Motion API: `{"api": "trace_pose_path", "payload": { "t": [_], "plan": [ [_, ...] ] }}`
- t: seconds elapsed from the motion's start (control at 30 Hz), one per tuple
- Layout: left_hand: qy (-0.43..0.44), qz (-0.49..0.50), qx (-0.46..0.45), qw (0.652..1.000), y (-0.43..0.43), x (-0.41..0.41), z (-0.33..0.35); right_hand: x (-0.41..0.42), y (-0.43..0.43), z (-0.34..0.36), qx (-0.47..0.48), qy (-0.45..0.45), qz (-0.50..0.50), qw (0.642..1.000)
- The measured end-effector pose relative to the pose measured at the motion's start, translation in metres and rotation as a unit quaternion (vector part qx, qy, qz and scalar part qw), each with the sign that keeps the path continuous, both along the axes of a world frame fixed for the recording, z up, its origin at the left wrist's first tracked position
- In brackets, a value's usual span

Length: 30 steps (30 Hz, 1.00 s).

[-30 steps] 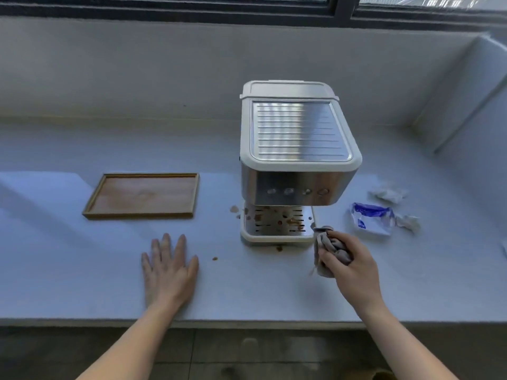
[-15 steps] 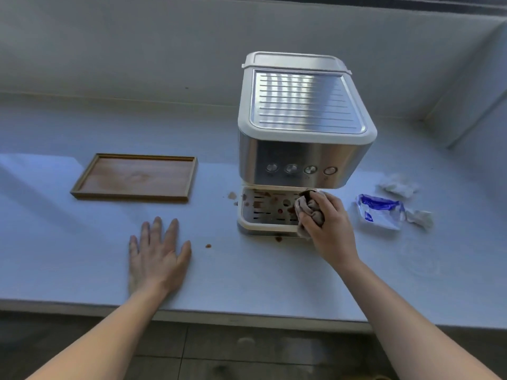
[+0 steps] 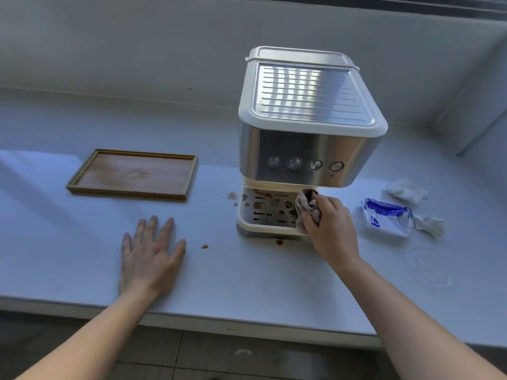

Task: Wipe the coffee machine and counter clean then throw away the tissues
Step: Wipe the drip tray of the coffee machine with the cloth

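A steel and cream coffee machine (image 3: 307, 144) stands on the white counter (image 3: 247, 283). Its drip tray (image 3: 266, 212) carries brown coffee stains. My right hand (image 3: 329, 229) grips a crumpled, stained tissue (image 3: 306, 208) pressed on the tray's right side. My left hand (image 3: 149, 256) lies flat and open on the counter, left of the machine. Brown spots mark the counter: one beside the tray (image 3: 232, 195), one near my left hand (image 3: 205, 246), one at the tray's front edge (image 3: 279, 242). Two crumpled white tissues (image 3: 406, 190) (image 3: 429, 226) lie to the right.
A wooden tray (image 3: 131, 174) sits at the left of the counter. A blue and white tissue pack (image 3: 385, 216) lies right of the machine. The counter's front edge (image 3: 219, 322) runs close to me, with tiled floor below. A wall rises behind the machine.
My right hand carried the tissue from the counter in front of the machine up onto the drip tray. The view has drawn closer. My left hand stayed flat.
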State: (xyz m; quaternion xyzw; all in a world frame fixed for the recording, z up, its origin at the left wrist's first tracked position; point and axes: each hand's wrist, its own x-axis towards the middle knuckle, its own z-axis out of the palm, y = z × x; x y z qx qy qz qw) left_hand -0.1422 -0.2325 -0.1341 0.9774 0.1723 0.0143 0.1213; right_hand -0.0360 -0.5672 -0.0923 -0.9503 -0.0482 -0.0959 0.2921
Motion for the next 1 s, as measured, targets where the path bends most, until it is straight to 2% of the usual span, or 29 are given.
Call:
{"api": "trace_pose_path", "payload": {
  "t": [0.13, 0.2, 0.3, 0.43, 0.6, 0.7, 0.77, 0.9, 1.0],
  "plan": [
    [-0.179, -0.071, -0.053, 0.98, -0.045, 0.002, 0.022, 0.005, -0.001, 0.001, -0.016, 0.021, 0.003, 1.0],
    [-0.226, -0.139, -0.083, 0.961, -0.095, 0.007, 0.027, 0.006, 0.0, 0.001, -0.029, 0.021, 0.006, 0.999],
    [-0.181, -0.182, -0.09, 0.962, -0.148, 0.006, 0.017, 0.001, 0.0, 0.001, -0.008, 0.015, 0.009, 1.0],
    [-0.156, -0.186, -0.051, 0.969, -0.147, 0.005, -0.001, 0.002, -0.002, 0.004, -0.001, 0.019, 0.017, 1.0],
    [-0.129, -0.193, -0.021, 0.972, -0.148, 0.007, -0.009, -0.002, -0.014, 0.003, -0.08, -0.003, 0.08, 0.994],
    [-0.117, -0.193, -0.004, 0.974, -0.148, 0.008, -0.008, 0.021, -0.012, 0.012, -0.07, 0.025, 0.019, 0.997],
    [-0.113, -0.195, -0.006, 0.974, -0.15, 0.009, -0.008, 0.023, 0.002, 0.015, -0.08, 0.007, 0.016, 0.997],
    [-0.099, -0.207, -0.003, 0.973, -0.151, 0.01, -0.009, -0.014, 0.01, 0.003, -0.122, -0.057, 0.118, 0.984],
    [-0.093, -0.206, 0.005, 0.974, -0.153, 0.011, -0.011, -0.009, -0.01, 0.001, -0.09, -0.057, 0.084, 0.991]
  ]
}}
